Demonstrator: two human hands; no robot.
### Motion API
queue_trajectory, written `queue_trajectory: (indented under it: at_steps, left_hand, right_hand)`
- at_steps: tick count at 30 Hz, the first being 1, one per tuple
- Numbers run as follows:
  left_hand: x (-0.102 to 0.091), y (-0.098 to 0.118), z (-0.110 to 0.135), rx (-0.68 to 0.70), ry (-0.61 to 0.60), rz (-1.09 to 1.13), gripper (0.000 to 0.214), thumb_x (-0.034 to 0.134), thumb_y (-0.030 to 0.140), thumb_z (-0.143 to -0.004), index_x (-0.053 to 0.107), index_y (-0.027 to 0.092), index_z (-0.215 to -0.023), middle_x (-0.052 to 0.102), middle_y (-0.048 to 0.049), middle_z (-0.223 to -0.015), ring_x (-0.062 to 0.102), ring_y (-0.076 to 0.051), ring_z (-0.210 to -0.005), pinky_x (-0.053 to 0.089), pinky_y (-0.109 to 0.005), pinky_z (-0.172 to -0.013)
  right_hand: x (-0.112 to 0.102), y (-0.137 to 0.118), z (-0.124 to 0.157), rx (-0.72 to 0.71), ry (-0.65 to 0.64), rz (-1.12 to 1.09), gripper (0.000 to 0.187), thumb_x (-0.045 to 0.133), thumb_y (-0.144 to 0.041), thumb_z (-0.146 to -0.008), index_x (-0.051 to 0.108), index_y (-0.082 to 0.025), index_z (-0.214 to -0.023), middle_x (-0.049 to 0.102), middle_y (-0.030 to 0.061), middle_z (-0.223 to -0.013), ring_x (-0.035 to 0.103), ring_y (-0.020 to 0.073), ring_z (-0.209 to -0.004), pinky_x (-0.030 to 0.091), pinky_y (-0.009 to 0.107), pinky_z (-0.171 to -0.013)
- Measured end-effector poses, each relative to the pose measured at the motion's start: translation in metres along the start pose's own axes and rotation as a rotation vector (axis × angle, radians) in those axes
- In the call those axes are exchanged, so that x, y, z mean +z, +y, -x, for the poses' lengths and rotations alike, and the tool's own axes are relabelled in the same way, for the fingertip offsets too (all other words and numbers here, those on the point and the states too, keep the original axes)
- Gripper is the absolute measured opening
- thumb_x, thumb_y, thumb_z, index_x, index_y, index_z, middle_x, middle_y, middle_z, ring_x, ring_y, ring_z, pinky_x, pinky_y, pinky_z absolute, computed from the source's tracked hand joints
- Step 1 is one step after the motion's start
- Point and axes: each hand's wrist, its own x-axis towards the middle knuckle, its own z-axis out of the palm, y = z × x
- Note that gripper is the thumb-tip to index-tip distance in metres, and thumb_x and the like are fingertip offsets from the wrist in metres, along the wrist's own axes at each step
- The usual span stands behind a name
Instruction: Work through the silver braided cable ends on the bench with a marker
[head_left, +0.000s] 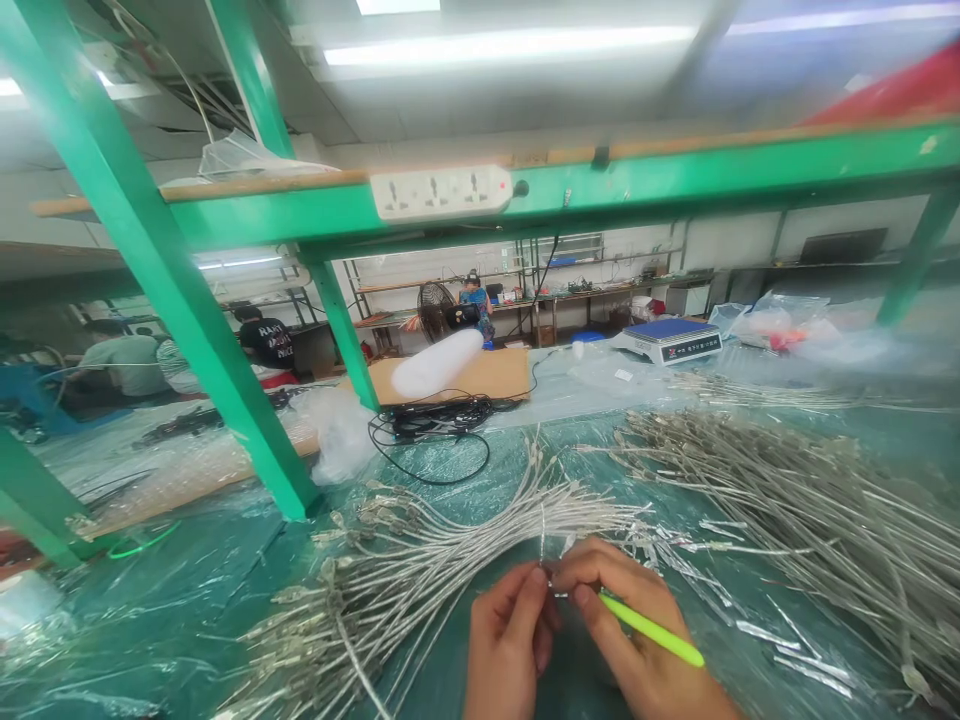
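Note:
At the bottom centre, my left hand (514, 630) pinches the end of a thin silver-white cable (542, 530) between thumb and fingertips. My right hand (637, 620) is closed around a slim yellow-green pen-like tool (652, 628), its fingertips close against the left ones. The tool's working tip is hidden by my fingers. Just beyond both hands lies a bundle of silver-white cables (465, 535), with small connectors at the far left ends. Shiny foil-like strips (697, 575) are scattered to the right of my right hand.
A larger cable heap (795, 510) covers the right side. Behind are coiled black cables (435, 415), a cardboard sheet (495, 375) and a weighing scale (667, 342). A green post (262, 450) rises at left, under a green beam with a power strip (442, 192). People sit farther back.

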Motion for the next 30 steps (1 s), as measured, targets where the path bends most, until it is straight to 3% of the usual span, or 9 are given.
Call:
queue_trajectory:
  at_steps: [13,18,24,30]
  left_hand:
    - [0.000,-0.001,0.001,-0.012,-0.019,0.020,0.033,0.058,0.038,-0.083,0.057,0.015,-0.061,0.045,0.0048,-0.049,0.030,-0.005,-0.037,0.016,-0.022,-0.039]
    - [-0.002,-0.007,0.001,-0.022,-0.036,0.022,0.029,0.060,0.037,-0.083,0.059,0.015,-0.063,0.036,0.0077,-0.044,0.027,-0.006,-0.036,0.016,-0.022,-0.038]
    - [-0.003,-0.004,-0.004,-0.128,-0.010,0.294,0.030,0.061,0.040,-0.078,0.061,0.015,-0.063,0.048,0.0042,-0.046,0.026,-0.004,-0.032,0.014,-0.022,-0.035]
    - [0.000,0.003,-0.001,-0.135,0.020,0.373,0.033,0.064,0.038,-0.077,0.056,0.014,-0.056,0.044,0.0052,-0.045,0.028,-0.003,-0.034,0.017,-0.019,-0.036]
  right_hand:
    - [0.001,0.004,0.003,0.018,0.034,0.024,0.018,0.045,-0.015,-0.091,0.062,-0.019,-0.085,0.060,0.0041,-0.078,0.061,0.0180,-0.073,0.048,0.029,-0.067]
    - [0.000,-0.003,0.001,-0.028,0.014,-0.004,0.019,0.047,-0.012,-0.090,0.063,-0.021,-0.092,0.062,0.0047,-0.086,0.063,0.0174,-0.082,0.050,0.027,-0.072]
    - [-0.001,-0.002,0.002,-0.039,0.081,0.030,0.018,0.047,-0.011,-0.090,0.062,-0.020,-0.092,0.063,0.0049,-0.086,0.063,0.0173,-0.082,0.050,0.027,-0.072]
    - [0.003,-0.004,0.002,-0.081,-0.001,0.046,0.020,0.047,-0.009,-0.087,0.064,-0.019,-0.092,0.063,0.0053,-0.080,0.064,0.0177,-0.075,0.051,0.029,-0.069]
